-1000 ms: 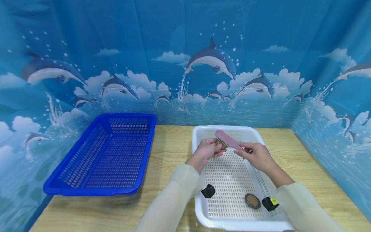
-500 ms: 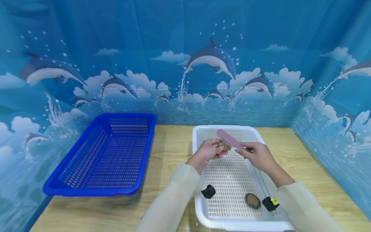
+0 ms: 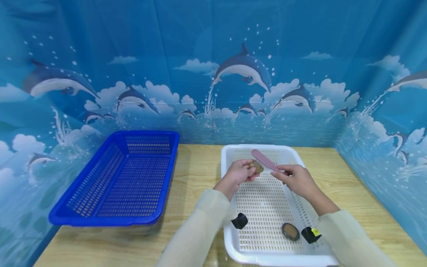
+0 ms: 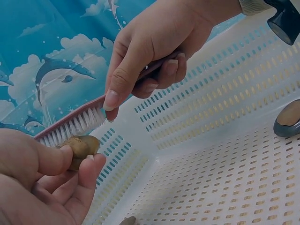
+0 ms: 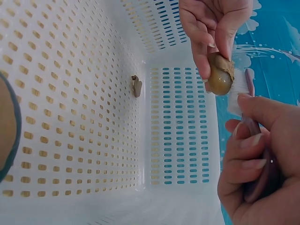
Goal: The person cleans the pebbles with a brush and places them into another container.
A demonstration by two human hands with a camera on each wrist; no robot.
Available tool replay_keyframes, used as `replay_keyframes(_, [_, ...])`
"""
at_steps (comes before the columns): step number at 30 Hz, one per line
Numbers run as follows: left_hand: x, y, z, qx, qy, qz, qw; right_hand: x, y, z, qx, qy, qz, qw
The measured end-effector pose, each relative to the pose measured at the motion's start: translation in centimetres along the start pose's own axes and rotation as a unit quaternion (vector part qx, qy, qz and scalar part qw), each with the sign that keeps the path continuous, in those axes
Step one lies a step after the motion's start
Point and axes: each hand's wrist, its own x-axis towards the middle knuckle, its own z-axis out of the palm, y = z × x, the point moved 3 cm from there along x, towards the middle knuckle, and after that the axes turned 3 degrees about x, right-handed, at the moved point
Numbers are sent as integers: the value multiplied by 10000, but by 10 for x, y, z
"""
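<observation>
My left hand (image 3: 237, 173) pinches a small, glossy yellow-brown stone (image 5: 219, 77) between thumb and fingers above the white basket (image 3: 228, 237). A rough, mud-like patch shows on the stone's side in both wrist views. My right hand (image 3: 298, 180) grips the handle of a pink brush (image 3: 262, 158) with white bristles (image 4: 77, 125). The brush slants over the stone, its bristles against or very close to the rough patch. Down in the basket lies an oval dark-grey stone with a brown upper face (image 3: 290, 231).
A small grey-brown piece (image 5: 136, 87) lies in the basket by its far wall. To the left stands a blue perforated basket (image 3: 163, 207) on the wooden table (image 3: 195, 174). A dolphin-print curtain (image 3: 200, 44) rises behind. Black wrist cameras (image 3: 240, 221) hang below the sleeves.
The brush has slid slightly right along the stone. The stone has turned and shifted a little in the left hand's fingers. Both arms stay nearly in place.
</observation>
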Motion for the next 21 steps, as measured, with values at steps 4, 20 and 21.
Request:
replay_keyframes(4, [1, 1, -1, -126, 91, 11, 9999, 0, 0, 1, 12, -18, -13, 10000])
replay_keyframes(20, [3, 1, -3, -381, 501, 42, 9980, -2, -3, -1, 29, 63, -131, 9999])
replay_keyframes(21, [3, 1, -3, -409, 523, 64, 9978, -2, -4, -1, 33, 51, -140, 9999])
